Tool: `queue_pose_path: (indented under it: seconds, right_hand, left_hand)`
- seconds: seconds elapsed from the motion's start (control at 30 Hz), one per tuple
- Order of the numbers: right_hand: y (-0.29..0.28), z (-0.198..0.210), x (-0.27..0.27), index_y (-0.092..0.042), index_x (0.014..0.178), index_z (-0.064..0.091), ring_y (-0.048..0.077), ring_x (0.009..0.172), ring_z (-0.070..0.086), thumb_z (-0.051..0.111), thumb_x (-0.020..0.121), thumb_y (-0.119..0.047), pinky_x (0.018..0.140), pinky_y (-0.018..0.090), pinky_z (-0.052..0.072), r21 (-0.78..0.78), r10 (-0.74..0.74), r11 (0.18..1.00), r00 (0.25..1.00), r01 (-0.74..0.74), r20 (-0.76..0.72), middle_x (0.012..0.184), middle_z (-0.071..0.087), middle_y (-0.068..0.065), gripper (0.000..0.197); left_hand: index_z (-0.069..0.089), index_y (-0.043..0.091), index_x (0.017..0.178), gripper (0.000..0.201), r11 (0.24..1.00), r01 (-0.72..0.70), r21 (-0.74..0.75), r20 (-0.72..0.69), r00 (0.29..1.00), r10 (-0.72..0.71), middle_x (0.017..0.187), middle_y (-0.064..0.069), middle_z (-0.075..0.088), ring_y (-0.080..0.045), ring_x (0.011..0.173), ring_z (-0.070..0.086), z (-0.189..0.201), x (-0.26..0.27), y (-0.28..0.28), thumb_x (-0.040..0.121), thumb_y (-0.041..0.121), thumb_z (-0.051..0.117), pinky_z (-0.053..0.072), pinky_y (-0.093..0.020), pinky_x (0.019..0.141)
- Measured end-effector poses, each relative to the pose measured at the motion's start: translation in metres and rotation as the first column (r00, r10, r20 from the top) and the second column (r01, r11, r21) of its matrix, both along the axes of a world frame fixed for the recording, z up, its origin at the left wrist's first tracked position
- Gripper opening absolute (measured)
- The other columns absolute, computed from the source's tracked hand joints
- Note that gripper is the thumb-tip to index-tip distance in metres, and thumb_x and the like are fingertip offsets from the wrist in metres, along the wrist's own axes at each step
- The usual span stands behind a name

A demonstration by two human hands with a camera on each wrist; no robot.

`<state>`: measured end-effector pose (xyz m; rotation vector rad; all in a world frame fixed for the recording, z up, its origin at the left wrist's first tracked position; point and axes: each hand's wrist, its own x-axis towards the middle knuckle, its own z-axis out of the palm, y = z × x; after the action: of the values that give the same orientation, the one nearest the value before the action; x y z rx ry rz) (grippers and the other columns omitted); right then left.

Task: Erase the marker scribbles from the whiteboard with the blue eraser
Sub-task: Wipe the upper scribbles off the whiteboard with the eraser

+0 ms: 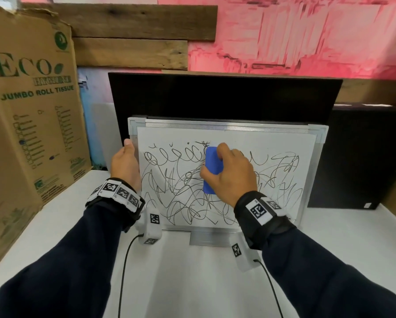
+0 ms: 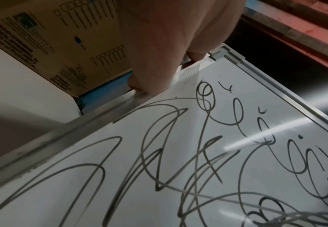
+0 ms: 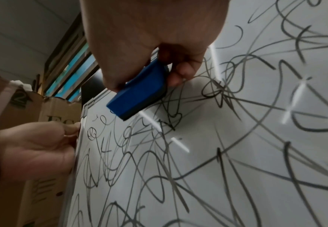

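Observation:
A whiteboard (image 1: 281, 143) in a metal frame leans upright on the table, covered in black marker scribbles (image 1: 178, 198). My right hand (image 1: 229, 173) grips the blue eraser (image 1: 212, 167) and holds it against the board near the top middle. In the right wrist view the eraser (image 3: 139, 90) lies flat on the scribbled surface, thumb and fingers round its sides. My left hand (image 1: 124, 164) grips the board's left frame edge, fingers curled behind it. The left wrist view shows the left hand (image 2: 159, 53) on the frame (image 2: 65, 133) near the top left corner.
A big cardboard box (image 1: 29, 125) stands at the left, close to my left hand. A black panel (image 1: 215, 97) leans behind the board, with a dark box (image 1: 353, 157) at the right. The white table (image 1: 192, 271) spreads in front. A metal tray (image 1: 209, 237) sits at the board's foot.

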<state>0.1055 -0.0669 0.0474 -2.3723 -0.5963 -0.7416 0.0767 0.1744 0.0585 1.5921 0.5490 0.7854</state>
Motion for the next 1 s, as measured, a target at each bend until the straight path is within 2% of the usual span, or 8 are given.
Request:
queue_pose_path:
  seconds: [0.4,0.57,0.67,0.73,0.8,0.9,0.93,1.0]
  right_hand:
    - [0.011,0.007,0.005,-0.023,0.106,0.045,0.024,0.071,0.050,0.061,0.083,-0.053,0.060,0.030,0.042,-0.009,0.031,0.999,0.999,-0.031,0.018,0.085,0.049,0.000,0.041]
    - [0.018,0.017,0.008,-0.027,0.101,0.041,0.025,0.070,0.050,0.061,0.083,-0.054,0.059,0.032,0.042,0.004,0.033,0.999,0.999,-0.033,0.036,0.083,0.047,0.000,0.038]
    - [0.019,0.006,0.003,-0.028,0.104,0.039,0.024,0.072,0.052,0.058,0.084,-0.057,0.060,0.033,0.046,-0.060,0.031,0.998,0.999,-0.032,-0.005,0.086,0.049,-0.001,0.040]
    - [0.021,0.011,0.003,-0.027,0.103,0.040,0.025,0.072,0.052,0.058,0.084,-0.056,0.061,0.033,0.047,-0.039,0.039,0.998,0.999,-0.039,0.002,0.086,0.049,0.000,0.039]
    - [0.025,0.019,0.005,-0.026,0.102,0.042,0.024,0.071,0.051,0.060,0.083,-0.055,0.060,0.031,0.043,0.010,0.047,0.999,0.998,-0.047,0.033,0.085,0.048,-0.001,0.038]
    - [0.029,0.018,0.005,-0.027,0.103,0.042,0.025,0.070,0.050,0.059,0.084,-0.055,0.059,0.031,0.041,0.000,0.051,0.999,0.998,-0.051,0.031,0.085,0.047,-0.001,0.038]
    - [0.030,0.013,0.003,-0.028,0.104,0.041,0.025,0.071,0.051,0.058,0.084,-0.055,0.059,0.031,0.042,-0.030,0.051,0.998,0.999,-0.051,0.011,0.086,0.047,-0.001,0.038]
    - [0.031,0.005,-0.002,-0.028,0.106,0.040,0.025,0.073,0.052,0.058,0.084,-0.055,0.060,0.032,0.045,-0.071,0.050,0.996,0.998,-0.052,-0.030,0.088,0.048,-0.001,0.039]
  left_hand:
    - [0.045,0.028,0.075,0.034,0.994,0.052,-0.097,0.063,0.997,-0.046,0.074,0.007,0.045,-0.005,0.061,0.041,0.000,-0.006,0.000,0.106,0.042,0.042,0.037,-0.012,0.051]
    - [0.062,0.008,0.092,0.037,0.984,0.072,-0.165,0.092,0.994,-0.058,0.076,0.003,0.049,-0.024,0.069,0.052,0.004,-0.010,-0.003,0.106,0.039,0.045,0.050,-0.041,0.080]
    - [0.054,-0.011,0.129,0.055,0.988,0.056,-0.145,0.070,0.997,-0.046,0.108,-0.029,0.064,-0.050,0.113,0.056,0.005,-0.013,-0.006,0.106,0.038,0.044,0.041,-0.056,0.104]
    - [0.052,-0.011,0.131,0.055,0.986,0.047,-0.163,0.069,0.997,-0.036,0.133,-0.036,0.054,-0.051,0.125,0.049,0.010,-0.017,-0.010,0.106,0.037,0.044,0.039,-0.056,0.106]
    - [0.053,-0.010,0.131,0.053,0.986,0.052,-0.161,0.040,0.998,-0.046,0.134,-0.033,0.055,-0.048,0.119,0.054,0.011,-0.020,-0.010,0.108,0.036,0.041,0.046,-0.045,0.102]
    - [0.055,-0.001,0.135,0.049,0.969,0.136,-0.206,0.040,0.991,-0.131,0.126,-0.014,0.063,-0.015,0.090,0.063,0.013,-0.024,-0.014,0.110,0.035,0.033,0.050,-0.004,0.063]
    - [0.055,0.000,0.136,0.049,0.969,0.136,-0.205,0.045,0.991,-0.129,0.127,-0.013,0.063,-0.015,0.093,0.063,0.014,-0.025,-0.014,0.110,0.035,0.033,0.050,-0.004,0.065]
    - [0.053,-0.006,0.135,0.052,0.978,0.094,-0.184,0.053,0.995,-0.085,0.134,-0.026,0.058,-0.040,0.114,0.061,0.014,-0.025,-0.014,0.109,0.036,0.039,0.054,-0.031,0.097]
